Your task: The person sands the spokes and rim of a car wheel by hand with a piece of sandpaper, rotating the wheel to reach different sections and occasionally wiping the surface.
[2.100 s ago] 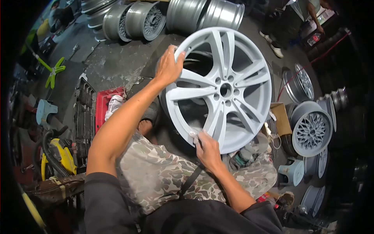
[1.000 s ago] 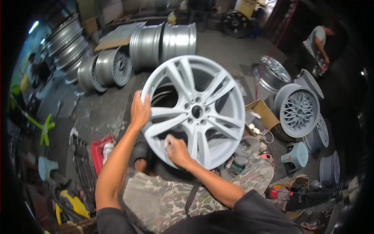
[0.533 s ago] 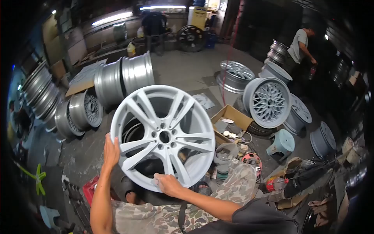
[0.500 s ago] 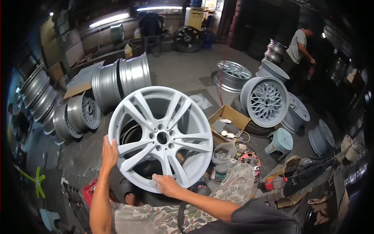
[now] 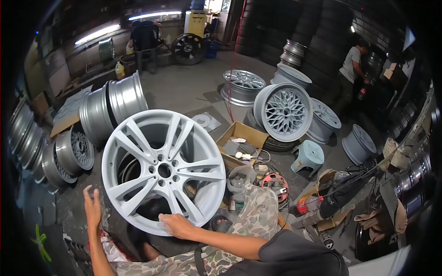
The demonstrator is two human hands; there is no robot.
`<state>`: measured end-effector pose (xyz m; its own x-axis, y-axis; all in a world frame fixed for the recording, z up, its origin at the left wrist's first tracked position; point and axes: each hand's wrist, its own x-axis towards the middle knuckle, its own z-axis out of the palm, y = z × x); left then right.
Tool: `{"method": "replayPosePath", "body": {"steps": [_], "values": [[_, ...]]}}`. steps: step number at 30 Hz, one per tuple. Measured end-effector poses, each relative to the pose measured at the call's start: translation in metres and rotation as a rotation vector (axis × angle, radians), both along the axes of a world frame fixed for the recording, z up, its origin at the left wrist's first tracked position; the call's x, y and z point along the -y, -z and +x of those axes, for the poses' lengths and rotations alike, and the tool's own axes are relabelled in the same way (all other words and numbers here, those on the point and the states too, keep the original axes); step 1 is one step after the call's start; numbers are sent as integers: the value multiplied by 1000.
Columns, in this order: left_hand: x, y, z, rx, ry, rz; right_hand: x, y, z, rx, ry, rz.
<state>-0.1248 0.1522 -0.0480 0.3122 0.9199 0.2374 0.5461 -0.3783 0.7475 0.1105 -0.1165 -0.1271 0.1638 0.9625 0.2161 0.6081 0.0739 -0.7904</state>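
A large pale grey alloy wheel rim (image 5: 209, 161) with paired spokes is tilted up in front of my knees, its face toward me. My right hand (image 5: 178, 226) is closed on its near lower edge, thumb and fingers bent over the lip. Its fingertips look greyish, and whether a small piece lies under them is hidden. My left hand (image 5: 93, 206) is raised just off the rim's left side, fingers apart and holding nothing. Through the spokes shows a dark round form, partly hidden, beneath the rim.
Silver wheels (image 5: 126, 94) stand at the left, and a mesh-spoke wheel (image 5: 286, 112) stands at the right. Nearby are a cardboard box (image 5: 255, 137), a grey bucket (image 5: 241, 177), a red cable reel (image 5: 275, 185) and a pale blue stool (image 5: 308, 156). Another person (image 5: 352, 64) stands at the back right.
My left hand has let go of the rim's left edge and moved away from it. The rim has turned slightly with my right hand still on it. The view has swung right.
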Motion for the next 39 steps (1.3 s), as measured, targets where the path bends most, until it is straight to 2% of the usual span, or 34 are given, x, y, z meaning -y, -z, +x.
{"method": "replayPosePath", "body": {"steps": [3,8,10,15,21,25,27,28,31,33,35,39], "values": [[-7,12,-15,53,0,76,-2,5,-2,-2,15,38],[14,-10,-7,-22,63,32,-5,3,0,36,6,-39],[15,-10,-4,-59,72,-10,-5,5,1,54,2,-68],[9,-2,1,-29,113,28,-5,5,-2,40,24,39],[16,-11,7,-41,165,2,0,-6,3,8,-28,-46],[10,-4,6,-3,204,-40,-4,-10,-24,-15,-6,-41],[3,4,12,13,224,-32,-37,-8,-48,-14,53,204],[3,1,11,30,226,-18,-50,-13,-55,-25,49,205],[18,-21,16,-18,205,-22,-67,-11,-66,-78,72,188],[20,-19,11,0,188,-3,-32,14,-50,135,5,135],[23,-23,6,18,193,27,16,5,-13,170,-158,-84],[22,-23,-4,42,157,-77,27,-13,-12,208,-132,-176]]}}
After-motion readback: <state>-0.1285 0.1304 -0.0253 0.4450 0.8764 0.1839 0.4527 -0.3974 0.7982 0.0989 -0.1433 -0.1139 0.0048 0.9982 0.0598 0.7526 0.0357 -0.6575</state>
